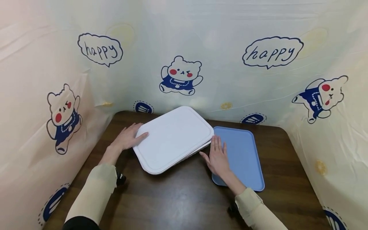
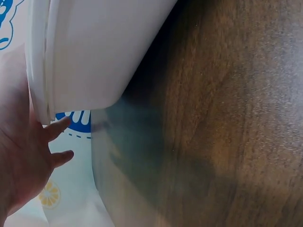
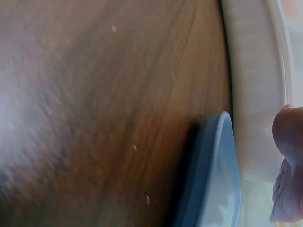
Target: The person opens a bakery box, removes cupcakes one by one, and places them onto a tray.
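A white rectangular box (image 2: 104,52) with a flat white lid (image 1: 175,137) sits at an angle on the table. Along its near right side, a second edge shows just under the lid. My left hand (image 1: 129,137) lies at the box's left corner, thumb over the lid; the left wrist view shows its fingers spread beside the rim. At the right corner, my right hand (image 1: 218,159) touches the lid's edge with straight fingers, thumb apart. Beneath that hand, partly covered by it, is a shallow blue tray (image 1: 244,156).
The dark wooden table (image 1: 172,198) stands against a pale curtain (image 1: 224,28) printed with bears and the word "happy". That curtain hangs close along the back and both sides. The blue tray lies right beside the box.
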A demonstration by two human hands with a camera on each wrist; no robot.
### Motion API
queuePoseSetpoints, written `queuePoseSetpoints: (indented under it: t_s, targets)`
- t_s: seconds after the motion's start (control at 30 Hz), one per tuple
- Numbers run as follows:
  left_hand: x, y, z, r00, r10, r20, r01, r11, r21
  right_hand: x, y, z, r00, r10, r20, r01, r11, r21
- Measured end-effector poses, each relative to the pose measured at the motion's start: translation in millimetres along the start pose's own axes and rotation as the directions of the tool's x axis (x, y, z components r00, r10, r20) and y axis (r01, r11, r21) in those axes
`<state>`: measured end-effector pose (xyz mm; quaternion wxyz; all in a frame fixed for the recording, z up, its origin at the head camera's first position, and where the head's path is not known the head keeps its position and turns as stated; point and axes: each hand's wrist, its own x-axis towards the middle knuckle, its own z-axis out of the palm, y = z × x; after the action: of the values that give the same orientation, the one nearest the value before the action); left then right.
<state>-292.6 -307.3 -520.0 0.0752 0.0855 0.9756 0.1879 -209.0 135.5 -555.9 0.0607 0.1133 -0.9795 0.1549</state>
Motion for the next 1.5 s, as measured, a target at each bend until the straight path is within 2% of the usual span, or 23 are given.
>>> queuePoseSetpoints:
  t_s: [0.17,0.3,0.47,0.7,0.83,0.93,1.03,1.2,1.4,1.5]
  targets:
    - [-11.5,0.2,-3.6,1.0,-0.008,-0.02,0.008,1.0,-0.019,13.1,9,0,0.997,-0.073,-0.002,0.074,0.996,0.043]
    - [-22.7,1.8,-2.9,1.0,-0.021,-0.01,0.02,0.999,-0.03,25.0,19,-5,0.994,-0.102,0.042,0.098,0.991,0.092]
    - [-33.9,7.3,4.9,1.0,-0.002,-0.008,0.002,1.0,-0.006,40.0,32,-8,0.989,-0.11,0.096,0.101,0.991,0.091]
    - [-58.2,23.2,20.5,0.997,0.049,-0.065,-0.046,0.998,0.046,59.5,50,-6,0.986,-0.12,0.119,0.114,0.992,0.057]
    - [-73.5,33.0,27.7,0.996,0.065,-0.067,-0.061,0.996,0.057,61.3,55,-5,0.987,-0.085,0.137,0.079,0.996,0.05]
    - [-79.4,35.2,26.0,0.997,0.052,-0.057,-0.05,0.998,0.034,57.8,56,-5,0.987,-0.072,0.141,0.064,0.996,0.064]
    - [-75.1,32.4,19.6,0.998,0.031,-0.046,-0.031,1.0,0.0,49.9,56,-5,0.991,-0.086,0.105,0.077,0.993,0.094]
    - [-47.5,23.3,12.6,0.999,0.037,-0.029,-0.037,0.999,0.006,26.8,55,-7,0.992,-0.117,0.051,0.111,0.988,0.11]
    - [-17.9,6.9,10.9,0.999,0.032,-0.013,-0.031,0.999,0.03,3.1,37,-12,0.98,-0.154,0.128,0.133,0.978,0.158]
    - [-7.4,6.5,12.5,0.999,0.04,0.008,-0.04,0.999,-0.003,-6.3,28,-11,0.975,-0.163,0.15,0.127,0.967,0.222]
